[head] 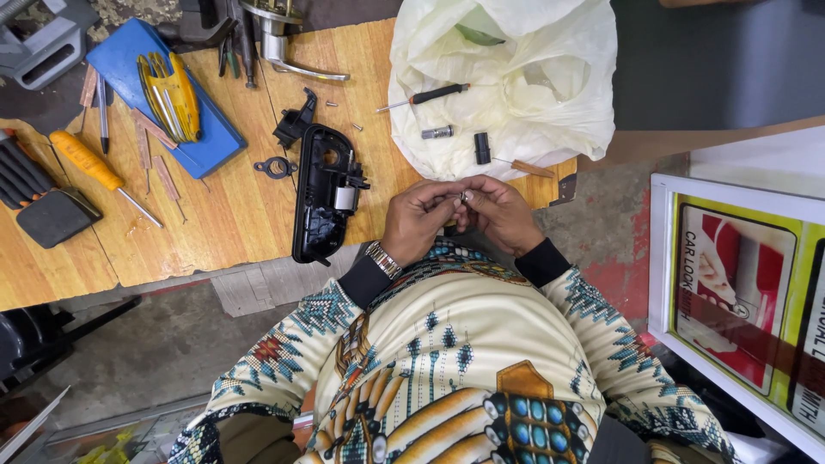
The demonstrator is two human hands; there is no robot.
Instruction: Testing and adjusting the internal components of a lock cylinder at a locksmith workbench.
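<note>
- Pinching a small metal part (pixel 464 197) between the fingertips of both hands, the person holds it just off the counter's (pixel 223 215) near edge, above the lap.
- The left hand (pixel 418 219) is curled, thumb and forefinger closed on the part from the left; a metal watch (pixel 383 259) sits at its wrist.
- The right hand (pixel 500 213) meets it from the right, its fingertips pressed to the same part, so the two hands touch at the tips.
- The part is too small to tell its exact shape; it glints silver between the fingers.
- Just beside the left hand, on the counter near its front edge, lies a black plastic housing (pixel 322 193) with a small silver cylinder set in it.
- A black ring-shaped gasket (pixel 275 167) lies just left of the housing.
- Behind the hands, a white plastic bag (pixel 507 77) is spread over the counter's right end, carrying a black-handled screwdriver (pixel 427 96), a short metal cylinder (pixel 436 132) and a small black block (pixel 482 148).
- Toward the counter's left end rest an orange-handled screwdriver (pixel 94 167) and a blue tray (pixel 163 94) bearing a yellow tool (pixel 172 96).
</note>
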